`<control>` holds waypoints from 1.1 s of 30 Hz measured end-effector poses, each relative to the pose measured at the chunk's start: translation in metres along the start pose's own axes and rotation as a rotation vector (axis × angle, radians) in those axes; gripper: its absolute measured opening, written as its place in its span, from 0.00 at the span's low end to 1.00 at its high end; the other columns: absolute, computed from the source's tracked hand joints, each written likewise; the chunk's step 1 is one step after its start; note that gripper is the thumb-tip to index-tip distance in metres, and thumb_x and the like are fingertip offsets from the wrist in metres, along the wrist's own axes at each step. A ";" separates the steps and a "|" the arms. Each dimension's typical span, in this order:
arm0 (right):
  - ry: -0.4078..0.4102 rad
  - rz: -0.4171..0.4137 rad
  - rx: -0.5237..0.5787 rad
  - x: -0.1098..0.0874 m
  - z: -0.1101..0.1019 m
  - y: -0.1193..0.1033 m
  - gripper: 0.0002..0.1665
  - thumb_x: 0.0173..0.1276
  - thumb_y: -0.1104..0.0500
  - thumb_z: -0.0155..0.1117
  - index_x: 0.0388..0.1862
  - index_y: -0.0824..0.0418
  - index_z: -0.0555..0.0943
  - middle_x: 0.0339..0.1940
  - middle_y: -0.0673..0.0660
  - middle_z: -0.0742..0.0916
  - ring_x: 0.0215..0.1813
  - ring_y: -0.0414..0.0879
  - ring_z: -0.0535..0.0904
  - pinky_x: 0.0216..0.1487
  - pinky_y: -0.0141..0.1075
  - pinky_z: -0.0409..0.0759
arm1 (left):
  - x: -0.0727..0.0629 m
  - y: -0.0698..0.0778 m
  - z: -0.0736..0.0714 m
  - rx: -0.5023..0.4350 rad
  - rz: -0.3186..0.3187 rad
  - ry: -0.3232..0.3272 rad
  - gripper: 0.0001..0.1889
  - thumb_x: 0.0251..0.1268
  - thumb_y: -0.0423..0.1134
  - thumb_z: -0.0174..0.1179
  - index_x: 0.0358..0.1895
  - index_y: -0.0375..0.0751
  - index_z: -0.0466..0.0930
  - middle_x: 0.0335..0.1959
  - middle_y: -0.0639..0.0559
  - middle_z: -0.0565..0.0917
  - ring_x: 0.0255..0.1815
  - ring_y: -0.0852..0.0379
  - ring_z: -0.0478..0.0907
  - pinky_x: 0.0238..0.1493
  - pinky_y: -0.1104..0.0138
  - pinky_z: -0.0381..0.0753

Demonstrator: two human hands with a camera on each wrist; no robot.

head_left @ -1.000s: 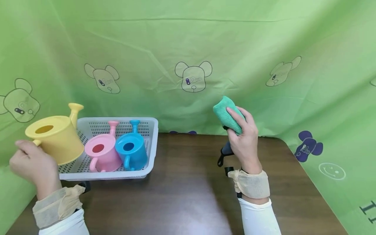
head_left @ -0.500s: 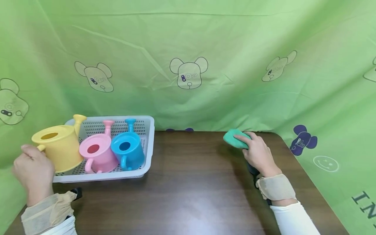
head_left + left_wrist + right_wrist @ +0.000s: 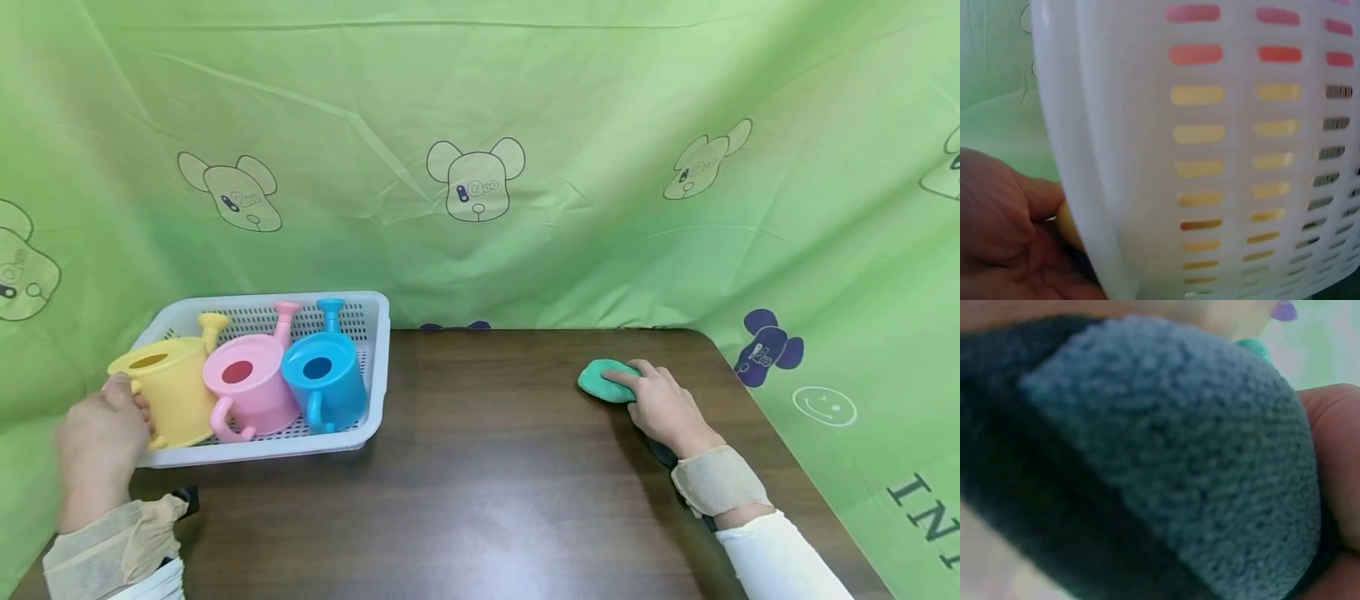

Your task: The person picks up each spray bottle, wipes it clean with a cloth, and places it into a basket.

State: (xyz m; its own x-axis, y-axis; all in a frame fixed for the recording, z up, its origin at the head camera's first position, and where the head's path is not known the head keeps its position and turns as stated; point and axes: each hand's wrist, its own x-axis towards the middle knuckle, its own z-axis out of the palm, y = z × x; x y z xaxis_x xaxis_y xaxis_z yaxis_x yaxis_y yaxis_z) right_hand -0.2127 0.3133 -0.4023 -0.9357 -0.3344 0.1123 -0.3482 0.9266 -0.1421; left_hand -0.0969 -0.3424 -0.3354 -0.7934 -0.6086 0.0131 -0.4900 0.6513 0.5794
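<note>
At the left, my left hand [image 3: 103, 433] grips the handle of a yellow watering can [image 3: 176, 396], which stands in the left end of a white perforated basket [image 3: 262, 452]. A pink watering can [image 3: 258, 392] and a blue one sit beside it. In the left wrist view, the basket wall [image 3: 1129, 156] hides most of the yellow can, and the hand [image 3: 1004, 237] is just outside the rim. On the right, my right hand [image 3: 667, 408] holds a folded green towel cloth [image 3: 606, 381] low at the tabletop. Its terry texture fills the right wrist view.
The brown wooden table [image 3: 465, 500] runs back to a green curtain [image 3: 585, 100] printed with bear heads, which also hangs along both sides. The blue watering can [image 3: 326, 383] is nearest the basket's right end.
My left hand has lowered the yellow watering can into the basket, moving right and down. My right hand has brought the green cloth down to the table. The view has shifted slightly.
</note>
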 end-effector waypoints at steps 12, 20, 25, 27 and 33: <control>-0.025 0.018 0.036 -0.007 0.006 0.004 0.39 0.63 0.69 0.62 0.76 0.54 0.74 0.72 0.77 0.73 0.62 0.80 0.75 0.40 0.69 0.82 | -0.006 -0.006 -0.006 0.280 0.130 -0.142 0.37 0.85 0.58 0.29 0.61 0.23 0.73 0.60 0.12 0.71 0.54 0.10 0.69 0.45 0.34 0.75; -0.074 0.043 0.036 -0.015 0.009 0.001 0.37 0.75 0.57 0.64 0.80 0.54 0.68 0.76 0.77 0.68 0.66 0.82 0.71 0.43 0.71 0.81 | -0.009 -0.003 -0.006 0.377 0.208 -0.170 0.38 0.84 0.60 0.39 0.39 0.23 0.80 0.37 0.21 0.79 0.40 0.19 0.76 0.35 0.43 0.76; -0.107 0.081 0.023 -0.019 0.015 -0.004 0.43 0.76 0.44 0.65 0.84 0.53 0.62 0.81 0.75 0.61 0.75 0.82 0.61 0.54 0.79 0.74 | -0.014 -0.002 -0.011 0.400 0.149 -0.118 0.39 0.83 0.60 0.33 0.43 0.23 0.81 0.43 0.15 0.79 0.42 0.18 0.77 0.38 0.44 0.75; -0.122 0.107 0.036 -0.020 0.016 -0.005 0.48 0.75 0.39 0.65 0.86 0.51 0.58 0.84 0.73 0.56 0.80 0.81 0.54 0.59 0.82 0.68 | -0.021 0.004 -0.013 0.341 0.087 -0.033 0.40 0.82 0.60 0.32 0.58 0.23 0.79 0.55 0.11 0.75 0.53 0.15 0.73 0.50 0.38 0.74; -0.090 0.124 0.045 -0.020 0.014 -0.006 0.59 0.70 0.29 0.65 0.88 0.51 0.51 0.87 0.72 0.52 0.84 0.78 0.45 0.65 0.82 0.60 | -0.050 0.045 -0.013 -0.038 0.157 0.375 0.32 0.81 0.52 0.44 0.77 0.32 0.66 0.72 0.17 0.68 0.75 0.21 0.62 0.74 0.33 0.58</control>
State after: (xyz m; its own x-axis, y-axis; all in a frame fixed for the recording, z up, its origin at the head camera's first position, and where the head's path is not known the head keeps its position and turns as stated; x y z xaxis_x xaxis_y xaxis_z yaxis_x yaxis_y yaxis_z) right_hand -0.1925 0.3122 -0.4180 -0.9723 -0.2339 0.0025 -0.2299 0.9538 -0.1934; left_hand -0.0750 -0.2889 -0.2996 -0.6675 -0.6309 0.3955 -0.3541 0.7362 0.5767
